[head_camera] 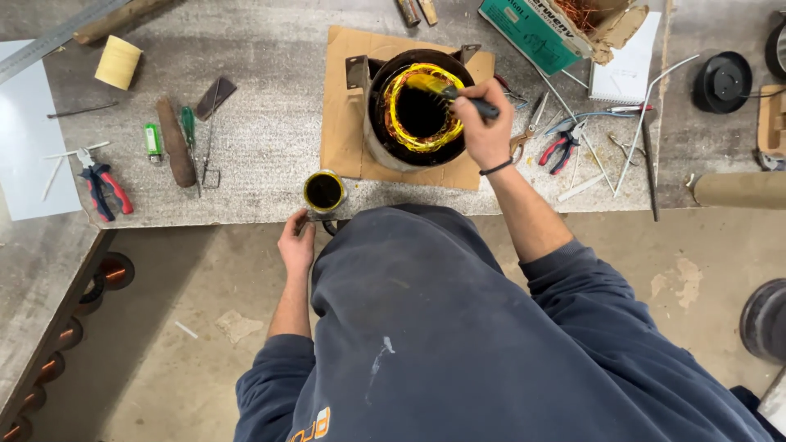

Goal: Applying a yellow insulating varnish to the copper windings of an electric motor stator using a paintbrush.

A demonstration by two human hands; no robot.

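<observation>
Yellow-coated windings (pixel 417 131) inside the motor housing (pixel 378 139) are touched by a brush (pixel 458 96), gripped tight in the right hand (pixel 485 127). The bench edge beside the small tin (pixel 324 191) is clasped by the left hand (pixel 296 244), fingers curled.

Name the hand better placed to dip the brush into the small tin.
Right, probably: the right hand already holds the brush over the stator; the left hand rests beside the small tin, seemingly steadying it.

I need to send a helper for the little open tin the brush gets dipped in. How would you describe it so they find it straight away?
Start at the big round motor stator sitting on the brown cardboard sheet mid-bench. Just off the cardboard's near left corner, at the bench edge, stands a small open tin, right above the left hand. It is the only round yellow-rimmed container there, filled with dark liquid.
</observation>
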